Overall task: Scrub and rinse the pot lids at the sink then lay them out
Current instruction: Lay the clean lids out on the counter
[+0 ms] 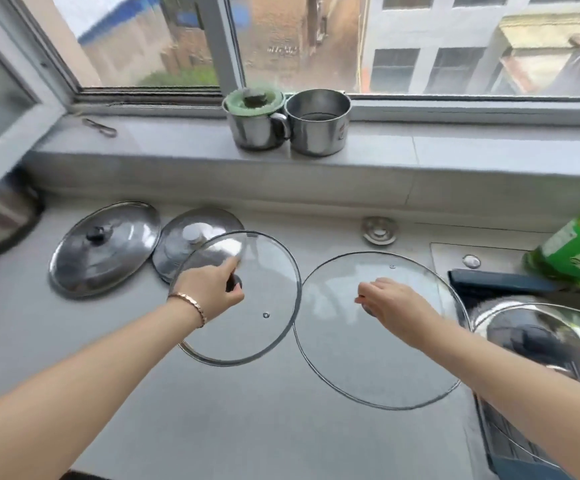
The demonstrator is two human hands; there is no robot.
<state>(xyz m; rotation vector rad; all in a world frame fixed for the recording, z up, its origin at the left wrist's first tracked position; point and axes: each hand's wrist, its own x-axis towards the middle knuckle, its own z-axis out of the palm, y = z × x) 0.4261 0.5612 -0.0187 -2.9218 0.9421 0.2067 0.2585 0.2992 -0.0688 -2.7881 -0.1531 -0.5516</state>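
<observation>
My left hand (212, 289) grips the dark knob of a small glass lid (264, 327) held over the grey counter, its rim overlapping a steel lid with a pale knob (184, 247). A larger steel lid with a black knob (101, 251) lies flat to the left. My right hand (392, 306) grips the knob of a bigger glass lid (368, 368) beside the sink (489, 417). Whether either glass lid touches the counter I cannot tell.
Two steel cups (257, 129) (318, 124) stand on the window sill, one stuffed with a green scrubber. A green detergent bottle (576, 251) stands behind the sink at the right. A shiny steel pan (541, 341) sits in the sink. A dark-rimmed object (1, 223) lies far left.
</observation>
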